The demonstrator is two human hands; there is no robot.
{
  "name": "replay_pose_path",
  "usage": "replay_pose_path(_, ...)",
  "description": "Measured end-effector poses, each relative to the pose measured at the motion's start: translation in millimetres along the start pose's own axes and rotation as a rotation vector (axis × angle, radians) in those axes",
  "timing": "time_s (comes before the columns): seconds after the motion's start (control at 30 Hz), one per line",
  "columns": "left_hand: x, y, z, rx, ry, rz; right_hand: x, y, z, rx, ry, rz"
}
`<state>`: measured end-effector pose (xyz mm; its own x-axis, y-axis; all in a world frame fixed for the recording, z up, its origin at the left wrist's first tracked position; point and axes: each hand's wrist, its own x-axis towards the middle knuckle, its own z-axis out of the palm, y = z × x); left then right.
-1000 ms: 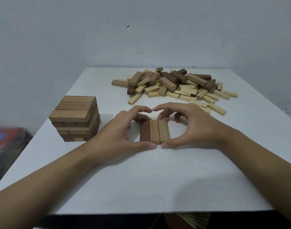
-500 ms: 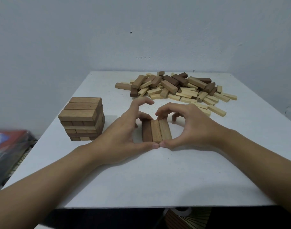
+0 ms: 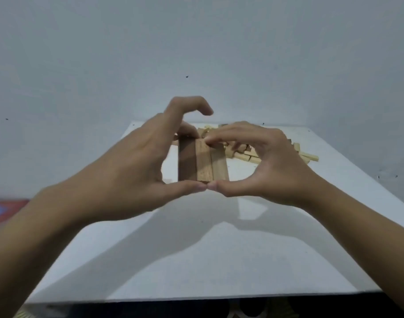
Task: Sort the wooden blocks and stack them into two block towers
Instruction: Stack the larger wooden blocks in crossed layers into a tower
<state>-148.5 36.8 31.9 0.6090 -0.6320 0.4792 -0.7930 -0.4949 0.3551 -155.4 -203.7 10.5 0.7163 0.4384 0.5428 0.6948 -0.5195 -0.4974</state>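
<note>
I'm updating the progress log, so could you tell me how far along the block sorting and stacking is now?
Done: no tower shows in this view, so I cannot confirm any. In hand: the left hand and right hand pinch a row of three blocks between thumbs and fingers, apparently above the table. Left: a pile of loose blocks waits behind.

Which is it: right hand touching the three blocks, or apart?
Touching: head view shows the right hand pinching the blocks between fingers and thumb.

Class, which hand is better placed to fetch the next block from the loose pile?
Probably right. The right hand sits directly before the loose pile; the left hand is further left. Both grip the three-block row.
</note>
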Motion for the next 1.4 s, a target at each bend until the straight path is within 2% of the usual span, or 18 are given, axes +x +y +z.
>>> replay_pose_path(0.1,-8.0,-19.9,-24.2,-0.058,-0.015,-0.064,22.2,-15.0,11.6,-0.046,0.006,0.093)
replay_pose_path(0.27,-20.8,-57.4,-56.8,-0.165,-0.046,-0.175,64.7,-28.5,40.6,-0.019,-0.090,0.162)
replay_pose_path(0.43,-24.5,-84.7,-65.1,-0.223,-0.098,-0.259,83.3,-25.9,59.1,0.004,-0.122,0.228)
replay_pose_path(0.73,-32.3,-110.3,-51.6,-0.264,-0.113,-0.308,87.9,-22.7,72.9,-0.070,-0.207,0.268)
replay_pose_path(0.97,-33.1,-117.5,-41.4,-0.278,-0.136,-0.319,85.8,-15.0,81.0,-0.086,-0.209,0.273)
replay_pose_path(1.4,-50.8,-121.6,-33.2,-0.490,-0.074,-0.373,64.6,-6.2,86.5,0.149,-0.157,0.337)
